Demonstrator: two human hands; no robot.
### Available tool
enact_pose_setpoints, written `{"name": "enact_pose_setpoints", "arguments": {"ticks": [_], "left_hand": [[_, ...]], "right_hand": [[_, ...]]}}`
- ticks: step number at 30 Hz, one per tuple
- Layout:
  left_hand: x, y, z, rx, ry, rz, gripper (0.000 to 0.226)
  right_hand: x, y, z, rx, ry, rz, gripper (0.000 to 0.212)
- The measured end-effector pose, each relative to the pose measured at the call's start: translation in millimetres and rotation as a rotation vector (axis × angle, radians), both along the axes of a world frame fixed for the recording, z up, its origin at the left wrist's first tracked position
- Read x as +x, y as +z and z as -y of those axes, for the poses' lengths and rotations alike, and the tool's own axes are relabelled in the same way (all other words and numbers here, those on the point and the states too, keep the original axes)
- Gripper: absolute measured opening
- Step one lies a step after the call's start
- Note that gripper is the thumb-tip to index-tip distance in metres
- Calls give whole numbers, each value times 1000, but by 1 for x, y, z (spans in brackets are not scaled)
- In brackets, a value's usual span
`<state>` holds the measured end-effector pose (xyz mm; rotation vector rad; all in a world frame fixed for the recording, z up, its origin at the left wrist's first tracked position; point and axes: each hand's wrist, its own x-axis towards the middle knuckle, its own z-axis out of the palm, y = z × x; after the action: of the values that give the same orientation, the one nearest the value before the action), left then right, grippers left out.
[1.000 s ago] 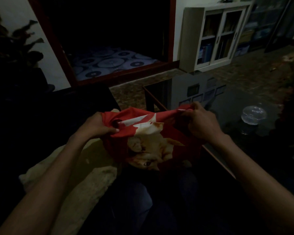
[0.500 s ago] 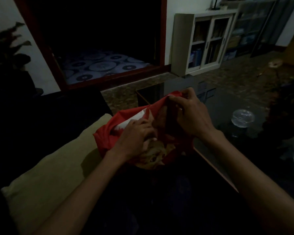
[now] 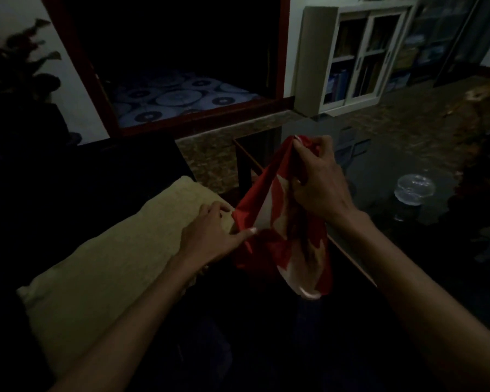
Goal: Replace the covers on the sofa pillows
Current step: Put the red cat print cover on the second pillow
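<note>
The cover gripped in the right hand is red with white patches and some orange-brown print. Just left of that grip, the pillow under the left hand is plain pale yellow. Beyond the grip lies dark fabric printed with grey-blue circles.

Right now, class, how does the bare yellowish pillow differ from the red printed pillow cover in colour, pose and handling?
The bare yellowish pillow is plain and pale; the red printed pillow cover is red with white patches. The pillow lies flat and plump on the dark seat; the cover hangs limp and crumpled. The left hand rests on the pillow's corner, its thumb touching the cover; the right hand grips the cover aloft. Both are soft fabric.
</note>
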<state>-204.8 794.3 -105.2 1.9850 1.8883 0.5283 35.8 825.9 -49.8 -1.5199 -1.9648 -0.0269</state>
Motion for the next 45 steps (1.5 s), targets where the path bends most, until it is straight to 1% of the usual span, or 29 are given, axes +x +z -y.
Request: {"name": "enact_pose_setpoints", "arguments": {"ticks": [1,3,7,8,10,12,15,16,19,21,23,24,25,26,28,30,32,35,36,37,38,40,42,45], "left_hand": [[10,-2,-2,-43,35,61,92],[37,-7,1,-55,67,214,110],[99,-27,26,132,99,430,132],[109,-32,28,165,100,446,133],[112,-43,22,233,48,389,131],[100,-50,8,296,-7,320,120],[63,-46,-12,404,-33,328,87],[48,-42,-16,420,-43,301,78],[7,-23,-23,396,-60,203,52],[-8,-10,-26,437,-126,160,33],[-18,-4,-32,464,-246,155,16],[-22,-4,-35,442,-314,148,18],[-27,-6,-38,411,-376,136,29],[-31,-8,-40,362,-426,123,31],[-38,-11,-40,253,-475,108,26],[-39,-17,-39,194,-424,37,33],[-32,-23,-39,176,-250,-31,43],[-10,-22,-37,161,66,-20,31],[-3,-20,-37,157,163,-11,29],[3,-20,-37,170,227,-23,32],[7,-19,-39,201,256,-41,36],[11,-20,-42,241,251,-78,38],[14,-22,-45,194,228,-154,40],[15,-19,-42,77,113,-276,59]], "right_hand": [[-1,4,3,10,8,-19,71],[-4,14,9,45,12,-59,67],[0,28,17,103,-60,-122,54],[2,29,17,105,-86,-148,54],[9,32,19,90,-137,-189,55],[17,33,21,89,-187,-209,55],[36,29,25,86,-247,-185,46],[43,27,26,63,-267,-167,43],[56,15,30,8,-287,-110,47],[57,8,31,-3,-262,-65,48],[58,4,30,-27,-233,-28,40],[60,3,29,-38,-227,-13,33],[62,3,29,-50,-228,5,25],[65,3,28,-63,-235,29,19],[69,0,29,-96,-257,80,13],[67,-6,29,-168,-273,125,24],[60,-14,31,-229,-256,160,37],[49,-27,37,-262,-214,205,54],[47,-30,39,-262,-209,225,61],[45,-34,41,-268,-207,249,68],[45,-36,43,-276,-205,280,78],[47,-37,48,-310,-192,333,97],[52,-37,52,-333,-175,356,109],[59,-38,55,-350,-190,388,122]]}}
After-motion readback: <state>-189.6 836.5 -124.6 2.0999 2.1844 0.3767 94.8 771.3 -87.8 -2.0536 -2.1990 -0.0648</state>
